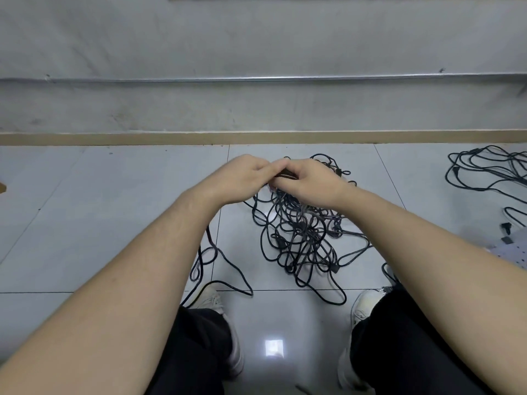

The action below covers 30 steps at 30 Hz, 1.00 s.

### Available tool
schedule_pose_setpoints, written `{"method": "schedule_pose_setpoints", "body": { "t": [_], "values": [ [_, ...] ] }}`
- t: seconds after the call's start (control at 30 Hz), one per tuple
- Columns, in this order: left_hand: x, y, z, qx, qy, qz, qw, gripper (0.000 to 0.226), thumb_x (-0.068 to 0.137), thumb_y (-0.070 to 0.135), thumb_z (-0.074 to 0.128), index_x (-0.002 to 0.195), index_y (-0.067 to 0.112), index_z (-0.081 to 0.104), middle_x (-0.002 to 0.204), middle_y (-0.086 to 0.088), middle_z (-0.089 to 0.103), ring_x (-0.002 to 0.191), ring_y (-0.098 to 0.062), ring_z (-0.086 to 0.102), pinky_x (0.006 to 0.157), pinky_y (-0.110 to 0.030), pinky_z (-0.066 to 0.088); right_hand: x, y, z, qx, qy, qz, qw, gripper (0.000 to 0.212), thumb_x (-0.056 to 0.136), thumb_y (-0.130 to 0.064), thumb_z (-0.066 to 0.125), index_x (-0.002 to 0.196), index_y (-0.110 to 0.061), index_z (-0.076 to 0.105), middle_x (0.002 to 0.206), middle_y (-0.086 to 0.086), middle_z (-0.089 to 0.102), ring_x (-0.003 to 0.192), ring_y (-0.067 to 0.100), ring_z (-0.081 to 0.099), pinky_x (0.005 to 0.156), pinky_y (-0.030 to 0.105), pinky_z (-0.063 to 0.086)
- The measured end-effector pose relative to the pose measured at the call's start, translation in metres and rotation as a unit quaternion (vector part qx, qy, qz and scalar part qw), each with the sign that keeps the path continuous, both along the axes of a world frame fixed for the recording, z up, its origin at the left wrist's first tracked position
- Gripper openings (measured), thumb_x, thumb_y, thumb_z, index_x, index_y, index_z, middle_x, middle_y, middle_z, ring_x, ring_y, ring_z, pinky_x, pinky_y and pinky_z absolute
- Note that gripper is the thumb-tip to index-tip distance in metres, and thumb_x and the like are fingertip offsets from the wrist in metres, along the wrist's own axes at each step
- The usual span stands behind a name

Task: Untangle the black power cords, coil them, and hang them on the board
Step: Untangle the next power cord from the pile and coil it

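Both our forearms reach out over black trousers and pale shoes (212, 305), our left hand (242, 178) and right hand (310, 183) meeting to pinch a bundle of strands lifted from the tangled black power cords (302, 238). That tangle spreads across the tiled floor (114, 223) near its wall edge, while a second heap of cords (484, 172) lies well apart toward the floor's right edge.

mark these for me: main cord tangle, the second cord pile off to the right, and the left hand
main cord tangle (299, 238): head view, on the dense knot at its middle.
second cord pile (484, 169): head view, on loops near the right edge.
left hand (242, 178): head view, on the back of the hand.
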<state>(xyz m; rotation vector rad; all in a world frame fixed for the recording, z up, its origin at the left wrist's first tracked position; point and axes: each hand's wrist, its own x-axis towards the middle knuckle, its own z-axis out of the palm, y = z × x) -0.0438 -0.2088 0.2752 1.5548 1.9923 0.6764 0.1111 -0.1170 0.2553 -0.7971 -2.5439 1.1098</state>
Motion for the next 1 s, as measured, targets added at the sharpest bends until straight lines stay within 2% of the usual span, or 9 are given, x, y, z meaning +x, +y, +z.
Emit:
{"method": "schedule_pose_setpoints", "body": {
  "t": [0.07,0.17,0.27,0.37,0.5,0.63,0.73,0.83,1.0],
  "values": [
    [0.003,0.004,0.005,0.035,0.046,0.037,0.998,0.063,0.099,0.061,0.05,0.059,0.013,0.053,0.044,0.009,0.037,0.044,-0.01,0.033,0.055,-0.033,0.03,0.003,-0.002,0.0,-0.099,0.024,0.003,0.995,0.023,0.094,-0.035,0.068,0.075,-0.023,0.065,0.06,-0.003,0.064,0.059,0.02,0.054,0.063,0.034,0.044],
    [0.006,0.006,0.014,0.088,0.069,0.07,0.991,0.065,0.097,0.061,0.055,0.052,0.017,0.035,0.043,0.004,0.026,0.047,-0.015,0.025,0.054,-0.034,0.025,0.007,0.002,-0.012,-0.175,0.018,0.022,0.984,0.029,0.085,-0.038,0.072,0.062,-0.023,0.064,0.075,0.004,0.075,0.074,0.036,0.055,0.074,0.048,0.043],
    [0.002,0.003,0.016,0.131,0.008,0.103,0.986,0.064,0.096,0.053,0.058,0.047,0.021,0.034,0.044,0.006,0.019,0.047,-0.014,0.019,0.056,-0.034,0.021,0.012,0.006,-0.027,-0.187,-0.063,0.042,0.98,0.025,0.081,-0.044,0.076,0.067,-0.026,0.066,0.084,-0.001,0.075,0.081,0.026,0.061,0.082,0.041,0.043],
    [-0.013,-0.001,0.019,0.179,-0.065,0.159,0.969,0.062,0.096,0.047,0.059,0.047,0.019,0.033,0.047,0.008,0.018,0.049,-0.014,0.019,0.059,-0.034,0.017,0.021,0.01,-0.043,-0.166,-0.168,0.034,0.971,0.042,0.09,-0.058,0.067,0.072,-0.02,0.064,0.077,-0.008,0.072,0.076,0.011,0.061,0.084,0.036,0.046],
    [-0.04,-0.016,0.019,0.105,-0.021,0.185,0.977,0.044,0.093,0.04,0.059,0.057,0.016,0.049,0.047,0.006,0.036,0.048,-0.019,0.033,0.057,-0.031,0.029,0.027,0.019,-0.044,-0.099,-0.167,-0.049,0.98,0.046,0.103,-0.056,0.048,0.074,-0.02,0.051,0.065,-0.004,0.057,0.058,0.011,0.051,0.06,0.028,0.039],
    [-0.057,-0.036,0.009,-0.02,-0.079,0.137,0.987,0.034,0.102,0.043,0.053,0.093,0.016,0.073,0.07,-0.007,0.073,0.05,-0.02,0.057,0.067,-0.03,0.049,0.018,0.027,-0.028,-0.013,-0.164,-0.1,0.981,0.025,0.105,-0.035,0.051,0.09,-0.02,0.063,0.071,-0.005,0.056,0.067,0.015,0.053,0.055,0.024,0.033],
    [-0.043,-0.035,0.005,-0.066,-0.139,0.082,0.985,0.045,0.103,0.058,0.044,0.112,0.023,0.069,0.085,-0.01,0.078,0.059,-0.022,0.066,0.074,-0.034,0.056,0.002,0.024,-0.013,0.058,-0.15,-0.119,0.98,0.019,0.098,-0.03,0.058,0.085,-0.016,0.06,0.074,-0.002,0.059,0.076,0.023,0.056,0.058,0.028,0.037],
    [-0.02,-0.02,0.0,-0.091,-0.106,0.025,0.99,0.042,0.099,0.065,0.047,0.118,0.031,0.063,0.098,-0.007,0.074,0.066,-0.015,0.071,0.074,-0.032,0.057,-0.01,0.016,-0.002,0.053,-0.115,-0.15,0.981,0.018,0.09,-0.025,0.065,0.079,-0.019,0.052,0.073,-0.002,0.057,0.068,0.018,0.054,0.057,0.03,0.037],
    [-0.004,-0.01,-0.011,-0.078,-0.067,-0.044,0.994,0.034,0.09,0.045,0.074,0.109,0.022,0.059,0.102,-0.008,0.072,0.086,-0.021,0.075,0.081,-0.04,0.058,-0.009,0.013,0.008,0.02,-0.082,-0.182,0.98,0.033,0.085,-0.017,0.073,0.076,-0.023,0.042,0.071,-0.003,0.054,0.064,0.018,0.049,0.055,0.032,0.036]
  ]
}}
